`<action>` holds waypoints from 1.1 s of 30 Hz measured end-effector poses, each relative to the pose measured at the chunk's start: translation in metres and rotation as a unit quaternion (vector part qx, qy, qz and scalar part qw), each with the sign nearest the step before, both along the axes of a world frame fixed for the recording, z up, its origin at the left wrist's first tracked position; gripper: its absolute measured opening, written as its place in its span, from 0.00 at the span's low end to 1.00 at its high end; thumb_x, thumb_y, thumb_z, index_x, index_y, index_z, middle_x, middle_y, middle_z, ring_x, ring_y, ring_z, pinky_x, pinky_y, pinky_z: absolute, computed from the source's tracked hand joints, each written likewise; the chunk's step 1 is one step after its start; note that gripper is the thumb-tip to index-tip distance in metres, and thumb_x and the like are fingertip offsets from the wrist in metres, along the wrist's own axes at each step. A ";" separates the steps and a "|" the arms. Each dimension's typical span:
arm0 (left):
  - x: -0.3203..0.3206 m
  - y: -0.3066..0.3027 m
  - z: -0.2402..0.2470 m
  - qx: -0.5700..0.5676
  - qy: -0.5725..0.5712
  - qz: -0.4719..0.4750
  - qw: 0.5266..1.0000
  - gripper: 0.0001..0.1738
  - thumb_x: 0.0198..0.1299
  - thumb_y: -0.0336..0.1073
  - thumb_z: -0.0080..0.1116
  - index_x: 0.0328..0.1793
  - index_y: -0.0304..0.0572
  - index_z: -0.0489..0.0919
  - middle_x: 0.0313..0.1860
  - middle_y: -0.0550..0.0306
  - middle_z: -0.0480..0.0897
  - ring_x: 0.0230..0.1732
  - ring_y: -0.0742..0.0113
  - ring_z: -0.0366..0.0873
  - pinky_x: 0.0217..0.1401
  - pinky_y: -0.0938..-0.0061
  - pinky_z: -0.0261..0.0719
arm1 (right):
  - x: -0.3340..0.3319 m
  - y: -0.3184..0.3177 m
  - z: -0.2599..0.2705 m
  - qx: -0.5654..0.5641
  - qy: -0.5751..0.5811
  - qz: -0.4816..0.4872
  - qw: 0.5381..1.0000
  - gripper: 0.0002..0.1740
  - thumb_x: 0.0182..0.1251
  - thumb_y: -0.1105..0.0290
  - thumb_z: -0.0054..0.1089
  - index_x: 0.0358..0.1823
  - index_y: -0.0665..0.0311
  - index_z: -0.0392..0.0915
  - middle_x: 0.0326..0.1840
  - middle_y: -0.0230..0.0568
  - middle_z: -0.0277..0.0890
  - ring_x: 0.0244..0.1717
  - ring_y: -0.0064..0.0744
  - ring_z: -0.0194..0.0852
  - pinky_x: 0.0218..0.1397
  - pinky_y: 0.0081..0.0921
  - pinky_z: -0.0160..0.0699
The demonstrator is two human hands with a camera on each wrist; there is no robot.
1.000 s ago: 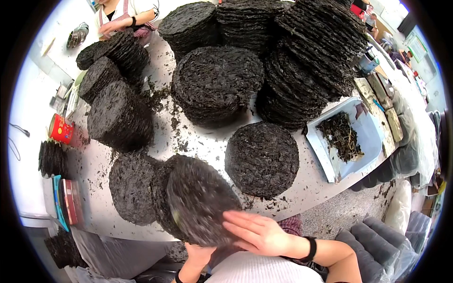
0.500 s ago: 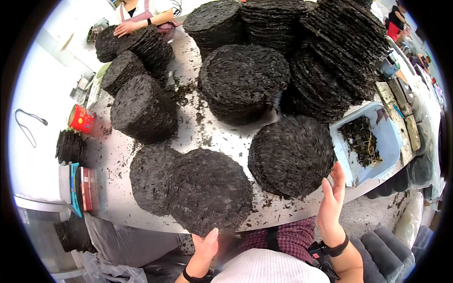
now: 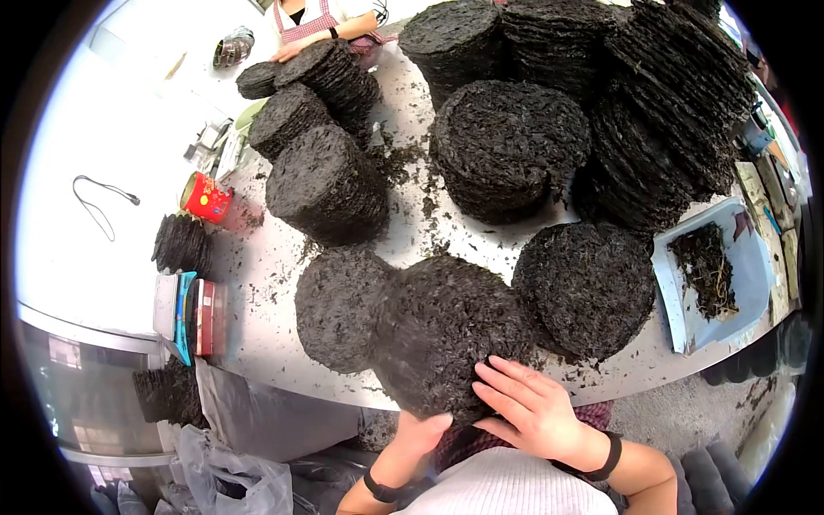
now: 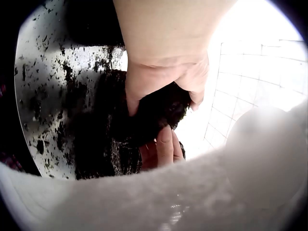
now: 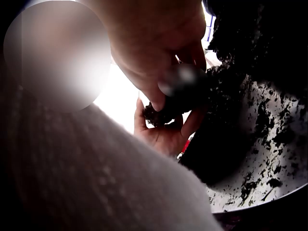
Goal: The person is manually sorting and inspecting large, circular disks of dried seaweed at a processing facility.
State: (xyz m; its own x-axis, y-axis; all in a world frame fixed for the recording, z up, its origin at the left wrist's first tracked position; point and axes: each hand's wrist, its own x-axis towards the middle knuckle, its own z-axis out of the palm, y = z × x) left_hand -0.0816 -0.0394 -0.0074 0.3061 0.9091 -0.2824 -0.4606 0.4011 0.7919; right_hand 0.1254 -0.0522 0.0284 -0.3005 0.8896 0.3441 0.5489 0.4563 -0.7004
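Observation:
A round, dark disc of dried seaweed [image 3: 446, 330] is tilted up over the table's near edge, in front of my chest. My left hand [image 3: 414, 436] grips its near rim from below, thumb on top; the left wrist view shows the left hand [image 4: 161, 84] curled round the dark rim. My right hand [image 3: 525, 402] lies on the disc's near right edge with its fingers straight and spread. The right wrist view has the right hand [image 5: 163, 53] above the disc [image 5: 192, 98] and the left palm beneath it.
A low stack of discs [image 3: 342, 305] lies to the left of the held one, another stack [image 3: 588, 287] to the right. Tall stacks [image 3: 506, 146] fill the far table. A blue tray [image 3: 678, 318] holds scraps. A red can [image 3: 206, 197] stands at the left. Another person [image 3: 322, 21] works opposite.
My right hand has come back from the right-hand stack onto the held disc's near edge. The disc, gripped by my left hand, sits further right in view as my head turned.

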 end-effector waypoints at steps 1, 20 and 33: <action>-0.003 0.001 -0.002 0.019 -0.010 -0.019 1.000 0.46 0.44 0.38 0.73 0.70 0.34 0.61 0.65 0.46 0.71 0.65 0.51 0.70 0.68 0.57 0.70 | 0.001 0.000 0.000 0.000 0.002 0.003 1.000 0.26 0.52 0.62 0.70 0.53 0.63 0.77 0.61 0.42 0.74 0.63 0.43 0.71 0.61 0.38 0.74; -0.042 0.006 -0.003 -0.005 -0.156 -0.002 0.988 0.43 0.44 0.26 0.62 0.71 0.38 0.61 0.66 0.47 0.69 0.68 0.50 0.65 0.71 0.54 0.62 | 0.081 -0.030 -0.029 -0.097 0.495 -0.468 0.726 0.26 0.73 0.70 0.46 0.69 0.71 0.58 0.70 0.45 0.60 0.71 0.32 0.54 0.74 0.29 0.48; -0.017 0.001 -0.004 0.073 0.030 -0.084 0.993 0.50 0.38 0.34 0.78 0.69 0.33 0.63 0.67 0.46 0.70 0.67 0.51 0.68 0.71 0.57 0.65 | -0.001 -0.008 0.014 0.038 0.010 -0.001 0.999 0.26 0.54 0.66 0.68 0.55 0.65 0.76 0.60 0.42 0.75 0.61 0.41 0.73 0.58 0.31 0.77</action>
State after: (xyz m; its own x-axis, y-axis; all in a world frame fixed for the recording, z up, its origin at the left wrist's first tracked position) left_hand -0.0985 -0.0381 -0.0117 0.4437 0.8791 -0.1744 -0.3469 0.3479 0.8710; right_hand 0.1244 -0.0599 0.0420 -0.2903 0.8610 0.4176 0.5360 0.5078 -0.6745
